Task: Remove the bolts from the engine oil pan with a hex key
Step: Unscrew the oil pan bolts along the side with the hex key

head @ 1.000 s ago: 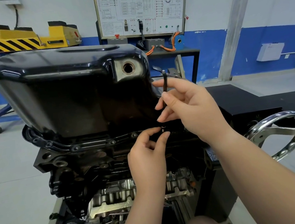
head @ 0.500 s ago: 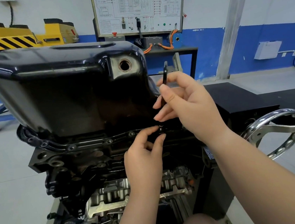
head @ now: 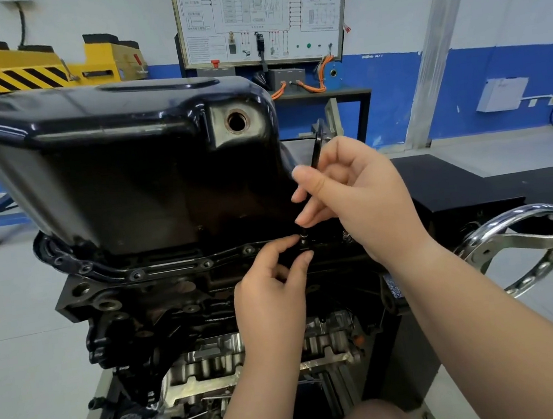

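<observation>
A glossy black oil pan (head: 118, 165) sits upside down on the engine block (head: 161, 301), with a drain hole (head: 237, 121) on its near face. Several bolts line its flange (head: 171, 267). My right hand (head: 356, 196) grips a black hex key (head: 316, 149) held upright at the pan's right corner; the key's lower end is hidden behind my fingers. My left hand (head: 272, 278) pinches a raised bolt (head: 304, 240) on the flange between thumb and forefinger, just below the right hand.
A chrome handwheel (head: 521, 250) of the engine stand sticks out at the right. A black bench (head: 454, 182) lies behind it. The exposed valve gear (head: 237, 362) is below my arms. A wiring trainer board (head: 260, 18) and yellow lift (head: 31, 68) stand by the back wall.
My right hand has turned the hex key a little at the same corner. My left hand keeps its pinch on the bolt. The view has shifted slightly.
</observation>
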`<state>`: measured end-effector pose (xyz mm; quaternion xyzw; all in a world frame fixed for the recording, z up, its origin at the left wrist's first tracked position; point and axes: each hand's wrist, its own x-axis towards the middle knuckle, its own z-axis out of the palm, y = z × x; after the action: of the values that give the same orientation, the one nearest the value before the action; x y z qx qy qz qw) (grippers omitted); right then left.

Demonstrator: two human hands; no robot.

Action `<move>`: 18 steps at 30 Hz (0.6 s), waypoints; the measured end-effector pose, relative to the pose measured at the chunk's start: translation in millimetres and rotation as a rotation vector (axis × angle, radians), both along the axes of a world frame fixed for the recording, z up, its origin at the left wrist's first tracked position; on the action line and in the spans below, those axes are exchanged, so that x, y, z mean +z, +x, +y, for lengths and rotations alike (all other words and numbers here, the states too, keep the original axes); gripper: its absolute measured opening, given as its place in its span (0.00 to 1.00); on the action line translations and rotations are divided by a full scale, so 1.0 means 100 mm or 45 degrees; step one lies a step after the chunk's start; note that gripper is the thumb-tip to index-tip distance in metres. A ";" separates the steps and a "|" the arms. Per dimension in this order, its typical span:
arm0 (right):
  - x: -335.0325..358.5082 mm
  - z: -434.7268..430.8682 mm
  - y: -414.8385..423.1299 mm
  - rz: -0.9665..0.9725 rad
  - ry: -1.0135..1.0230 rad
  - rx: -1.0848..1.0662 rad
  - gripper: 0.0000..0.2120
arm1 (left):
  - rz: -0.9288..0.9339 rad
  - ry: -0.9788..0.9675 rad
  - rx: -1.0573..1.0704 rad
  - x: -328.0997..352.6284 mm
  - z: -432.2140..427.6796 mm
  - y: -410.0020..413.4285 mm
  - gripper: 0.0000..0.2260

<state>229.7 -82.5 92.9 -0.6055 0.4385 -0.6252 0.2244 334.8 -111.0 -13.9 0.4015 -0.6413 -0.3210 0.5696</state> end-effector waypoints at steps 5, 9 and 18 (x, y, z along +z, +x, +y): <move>-0.01 0.02 0.01 0.078 -0.030 0.027 0.11 | -0.014 0.002 0.007 -0.01 0.00 -0.01 0.10; 0.01 0.01 0.01 0.039 -0.044 -0.073 0.06 | -0.026 0.000 -0.001 -0.02 0.00 0.01 0.10; -0.03 0.01 0.02 -0.034 -0.026 -0.034 0.05 | -0.039 0.002 0.011 -0.02 -0.02 0.00 0.10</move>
<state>232.1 -81.2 89.5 -0.5935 0.4371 -0.6405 0.2156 335.1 -112.8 -16.0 0.4095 -0.6481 -0.3127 0.5607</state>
